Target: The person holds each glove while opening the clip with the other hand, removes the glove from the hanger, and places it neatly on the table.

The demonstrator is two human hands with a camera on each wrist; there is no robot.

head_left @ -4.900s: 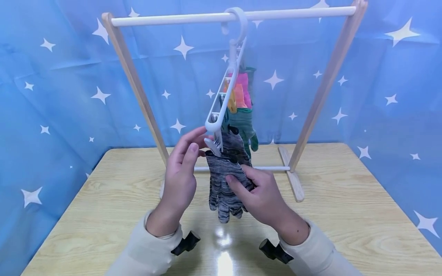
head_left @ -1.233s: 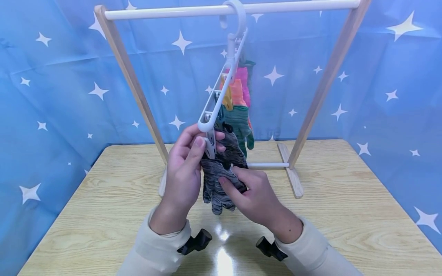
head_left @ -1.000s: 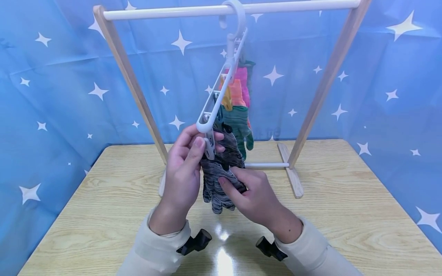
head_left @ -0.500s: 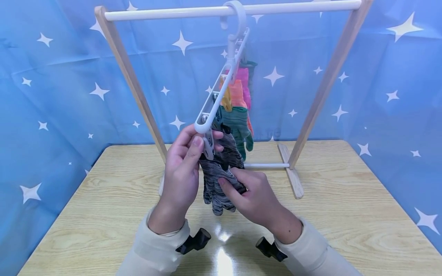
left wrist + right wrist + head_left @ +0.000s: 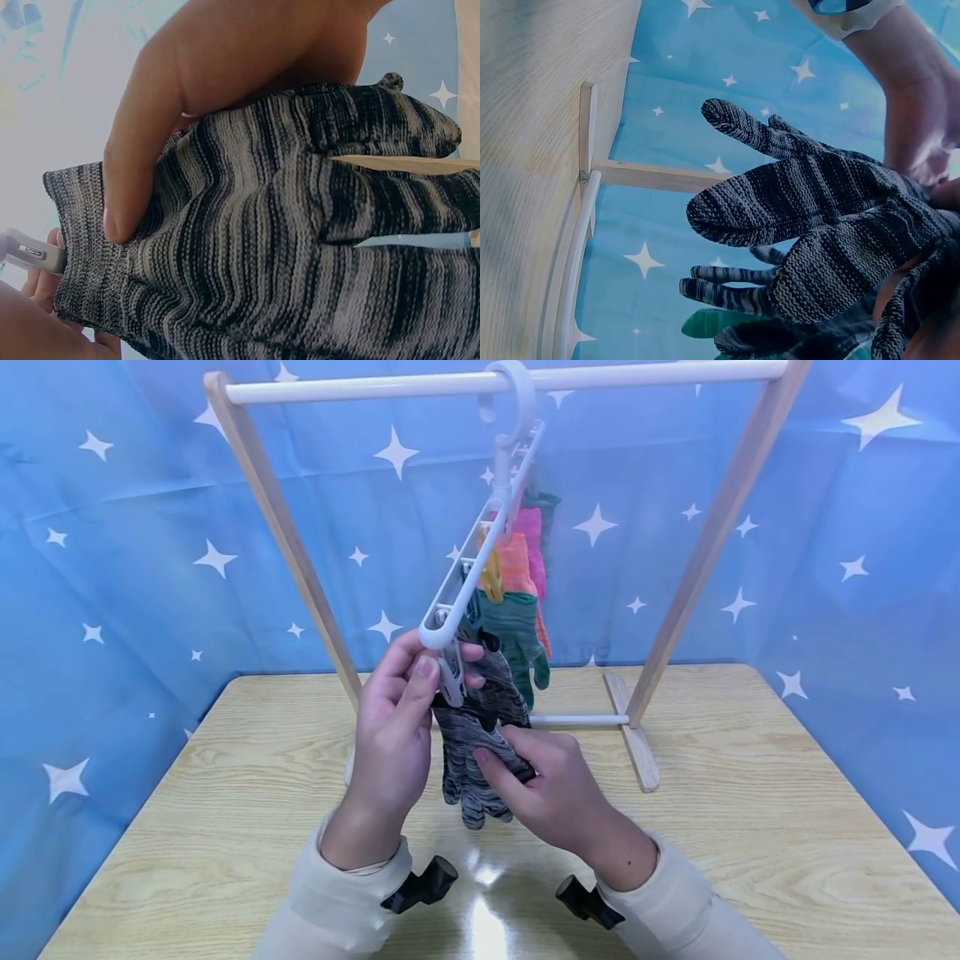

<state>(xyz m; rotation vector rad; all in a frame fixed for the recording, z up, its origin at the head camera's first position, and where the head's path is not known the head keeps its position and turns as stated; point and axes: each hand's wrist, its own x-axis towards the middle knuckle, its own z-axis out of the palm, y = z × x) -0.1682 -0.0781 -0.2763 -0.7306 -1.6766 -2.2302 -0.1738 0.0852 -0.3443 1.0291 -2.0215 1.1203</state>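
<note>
My left hand (image 5: 393, 735) pinches the grey clip (image 5: 452, 681) under the near end of a white hanger (image 5: 465, 589), thumb in front and fingertips behind. A grey-and-black striped knit glove (image 5: 472, 768) hangs fingers down, its cuff at the clip's mouth. Thumb and fingers of my right hand (image 5: 555, 777) grip the side of this glove. In the left wrist view, the clip (image 5: 41, 255) meets the cuff edge; how much cloth lies inside it cannot be told. Right behind hangs another striped glove (image 5: 504, 689), partly hidden.
The hanger hooks over the white bar (image 5: 360, 387) of a wooden rack (image 5: 288, 543). Farther along it hang a green glove (image 5: 521, 627), an orange glove (image 5: 516, 564) with a yellow clip (image 5: 491, 578), and a pink glove (image 5: 531, 531). Below is a wooden table (image 5: 750, 827).
Since the earliest frame, my left hand has closed its thumb and fingers on the clip, which has turned more upright. The hanger's near end has swung slightly left. My right hand keeps its grip.
</note>
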